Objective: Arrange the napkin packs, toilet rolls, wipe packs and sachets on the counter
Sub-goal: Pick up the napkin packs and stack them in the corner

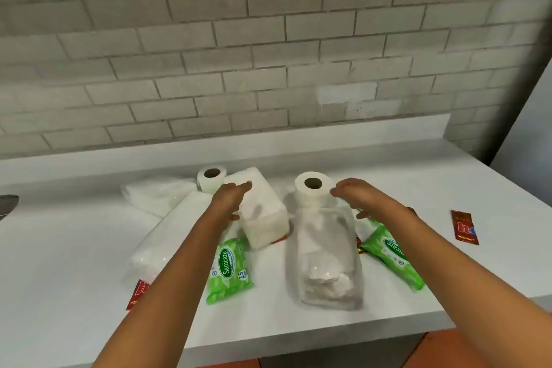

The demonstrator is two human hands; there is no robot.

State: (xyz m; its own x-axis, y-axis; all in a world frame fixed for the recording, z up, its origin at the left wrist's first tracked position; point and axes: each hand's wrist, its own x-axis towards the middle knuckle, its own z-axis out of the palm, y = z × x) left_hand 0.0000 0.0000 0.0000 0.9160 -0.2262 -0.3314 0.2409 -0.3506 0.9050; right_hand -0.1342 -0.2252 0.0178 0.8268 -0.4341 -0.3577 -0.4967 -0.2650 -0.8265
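Note:
On the white counter (418, 188) lie several napkin packs. A blocky napkin pack (263, 218) sits at centre, and my left hand (230, 197) hovers open at its left side, fingertips near its top. One toilet roll (211, 178) stands behind that pack. A second toilet roll (312, 188) stands upright at the far end of a nearly empty clear pack (327, 260). My right hand (355, 196) reaches beside this roll, fingers loosely apart, holding nothing. Two green wipe packs (228, 269) (392, 254) lie near my forearms. Red sachets (464, 227) (138, 293) lie at right and left.
Two more soft napkin packs (158, 193) (167, 242) lie at left. A grey metal object (7, 205) pokes in at the far left edge. A brick wall backs the counter, whose front edge drops off near me; the counter ends at right.

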